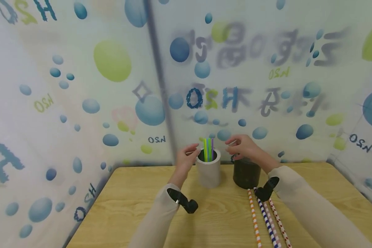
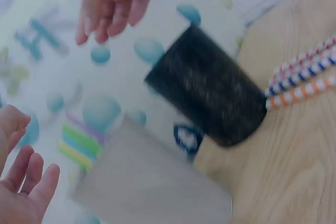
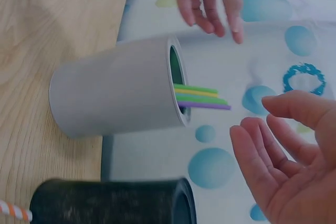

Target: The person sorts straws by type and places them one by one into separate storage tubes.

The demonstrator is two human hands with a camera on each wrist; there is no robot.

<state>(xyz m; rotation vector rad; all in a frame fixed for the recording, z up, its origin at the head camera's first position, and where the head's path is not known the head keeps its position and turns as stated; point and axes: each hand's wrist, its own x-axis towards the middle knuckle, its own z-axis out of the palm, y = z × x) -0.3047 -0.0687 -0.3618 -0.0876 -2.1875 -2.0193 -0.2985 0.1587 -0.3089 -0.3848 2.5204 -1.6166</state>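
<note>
Several thin plastic straws, green, yellow, blue and purple, stand upright in a pale grey cylindrical cup near the far edge of the wooden table, their long axis vertical and their tips rising above the rim. The two hands flank those tips. The left hand hovers just left of the cup's rim, fingers loosely spread and holding nothing. The right hand hangs to the right of the straws and slightly higher, above the neighbouring cup, fingers relaxed and gently bent, also empty. The left hand looks the nearer of the two to the straws, which lie to its right and at fingertip height; neither hand touches them.

The grey cup is smooth, matte and straight-walled. Just beside it on the right stands a dark, speckled cylindrical cup, of like shape, rough-looking in finish. Toward the near edge, on the right, lie four striped paper straws side by side, orange, blue and red on white, pointing away from the person. Behind the table hangs a printed backdrop of blue and green bubbles.
</note>
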